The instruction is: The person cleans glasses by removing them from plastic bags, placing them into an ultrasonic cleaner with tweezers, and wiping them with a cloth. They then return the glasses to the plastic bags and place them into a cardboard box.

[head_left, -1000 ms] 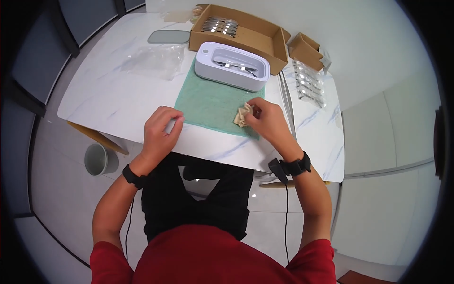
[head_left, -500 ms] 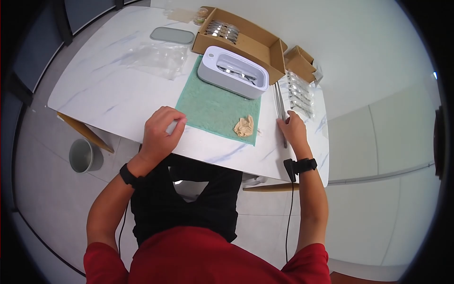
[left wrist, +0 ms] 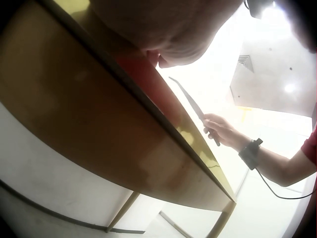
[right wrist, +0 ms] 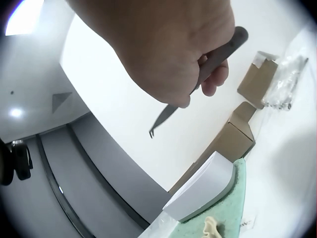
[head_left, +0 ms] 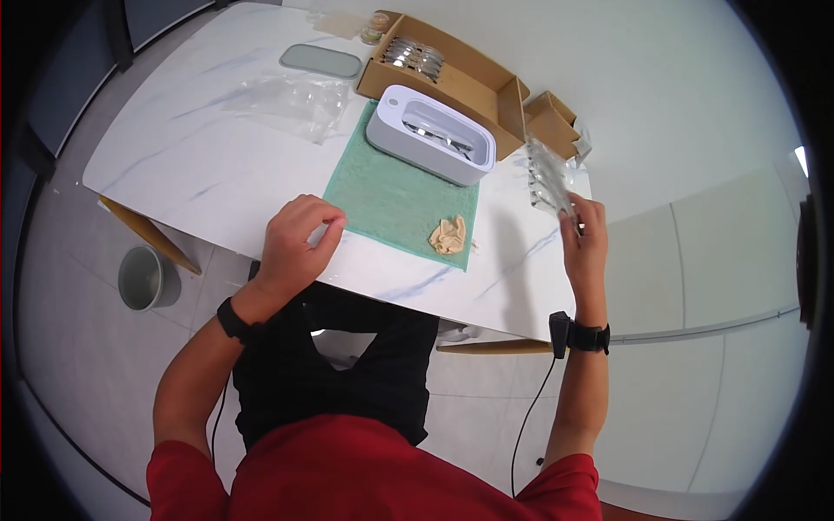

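Observation:
My right hand [head_left: 587, 239] grips long dark metal tweezers [right wrist: 218, 59], raised at the table's right side with their bent tips pointing away from the hand. In the left wrist view the tweezers [left wrist: 190, 100] slant up from the same hand. My left hand [head_left: 300, 243] rests by the table's front edge, fingers loosely curled and nothing visible in them. Between the hands, a crumpled beige cloth [head_left: 449, 235] lies on a green towel [head_left: 400, 204]. At the towel's back stands a white tub-shaped device [head_left: 426, 156] with eyeglasses [head_left: 439, 139] inside.
A long cardboard box [head_left: 465, 82] holding several pairs of glasses stands behind the device. Right of it are a small carton [head_left: 549, 122] and wrapped glasses [head_left: 540, 187]. Clear plastic bags [head_left: 300, 104] and a grey-green lid [head_left: 320, 61] lie at the back left.
My right hand let go of the beige cloth, moved right to the tweezers on the table and has lifted them. My left hand has hardly moved.

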Demonstrator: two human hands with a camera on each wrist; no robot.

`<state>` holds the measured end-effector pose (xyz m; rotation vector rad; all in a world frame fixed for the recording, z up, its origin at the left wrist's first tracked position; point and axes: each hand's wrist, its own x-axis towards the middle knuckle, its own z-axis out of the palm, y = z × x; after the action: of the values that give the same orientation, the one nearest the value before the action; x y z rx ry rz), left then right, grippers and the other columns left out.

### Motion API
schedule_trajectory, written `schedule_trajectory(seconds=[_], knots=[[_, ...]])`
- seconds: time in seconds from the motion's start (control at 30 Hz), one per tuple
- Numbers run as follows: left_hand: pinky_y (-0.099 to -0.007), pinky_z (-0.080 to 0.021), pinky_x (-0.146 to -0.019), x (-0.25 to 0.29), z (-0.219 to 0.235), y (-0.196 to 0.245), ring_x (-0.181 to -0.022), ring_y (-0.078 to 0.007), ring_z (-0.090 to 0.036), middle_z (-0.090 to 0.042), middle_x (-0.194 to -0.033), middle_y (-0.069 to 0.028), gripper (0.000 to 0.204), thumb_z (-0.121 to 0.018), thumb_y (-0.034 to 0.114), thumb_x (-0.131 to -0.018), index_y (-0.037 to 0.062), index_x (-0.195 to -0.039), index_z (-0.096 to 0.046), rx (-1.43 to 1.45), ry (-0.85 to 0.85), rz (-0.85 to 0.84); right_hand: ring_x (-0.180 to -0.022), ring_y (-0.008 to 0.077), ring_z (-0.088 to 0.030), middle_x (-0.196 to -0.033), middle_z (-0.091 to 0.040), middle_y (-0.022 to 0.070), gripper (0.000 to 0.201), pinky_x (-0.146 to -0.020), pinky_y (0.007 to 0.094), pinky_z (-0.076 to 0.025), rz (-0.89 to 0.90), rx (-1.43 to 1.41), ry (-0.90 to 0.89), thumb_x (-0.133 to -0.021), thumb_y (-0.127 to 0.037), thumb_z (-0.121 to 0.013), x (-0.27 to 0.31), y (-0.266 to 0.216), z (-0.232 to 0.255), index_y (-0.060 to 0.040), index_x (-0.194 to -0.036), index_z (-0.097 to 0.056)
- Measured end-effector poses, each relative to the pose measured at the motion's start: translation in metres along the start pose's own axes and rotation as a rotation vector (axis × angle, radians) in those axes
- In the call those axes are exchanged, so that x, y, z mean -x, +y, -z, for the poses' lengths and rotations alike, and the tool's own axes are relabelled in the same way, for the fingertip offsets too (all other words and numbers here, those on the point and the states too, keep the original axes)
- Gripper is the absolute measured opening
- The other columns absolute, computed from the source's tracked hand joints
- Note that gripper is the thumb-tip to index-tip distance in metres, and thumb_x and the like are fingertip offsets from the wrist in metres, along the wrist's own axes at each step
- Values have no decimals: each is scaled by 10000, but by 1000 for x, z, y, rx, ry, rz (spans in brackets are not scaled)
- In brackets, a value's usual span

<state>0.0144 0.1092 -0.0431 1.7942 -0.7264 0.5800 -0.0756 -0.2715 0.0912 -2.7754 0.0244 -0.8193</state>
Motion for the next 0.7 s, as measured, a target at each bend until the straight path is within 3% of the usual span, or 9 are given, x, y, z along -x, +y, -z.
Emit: schedule_trajectory(seconds=[0.03, 0.13, 0.57, 0.7], knots=[[-368, -499, -664, 1, 0, -2, -748, -280, -633, -655, -804, -92, 79, -698, -32, -803, 17, -824, -640, 7, 4, -4, -814, 235, -650, -1040, -607, 92, 291, -682, 352, -545, 112, 134, -50, -924, -51, -661, -3, -10, 2, -75, -1213, -635], [-369, -499, -664, 1, 2, -1, -746, -282, -633, -656, -802, -95, 79, -698, -33, -803, 17, -824, -641, 21, 14, -8, -830, 315, -651, -1056, -607, 106, 294, -719, 397, -546, 133, 253, -143, -876, -51, -697, -9, -26, 2, -97, -1164, -664], [-372, -500, -663, 1, 3, -1, -744, -284, -634, -655, -791, -91, 70, -699, -23, -807, 20, -816, -644, 14, 5, 6, -896, 296, -660, -1041, -625, 77, 289, -721, 391, -552, 321, 415, -133, -843, -53, -716, -33, -28, -22, -96, -1124, -667], [-365, -501, -664, 2, 4, -2, -744, -283, -638, -658, -798, -96, 70, -696, -31, -813, 12, -821, -641, 18, 11, 11, -862, 304, -669, -1021, -651, 73, 261, -715, 391, -554, 295, 372, -125, -853, -32, -694, -38, -28, -20, -84, -1108, -681]])
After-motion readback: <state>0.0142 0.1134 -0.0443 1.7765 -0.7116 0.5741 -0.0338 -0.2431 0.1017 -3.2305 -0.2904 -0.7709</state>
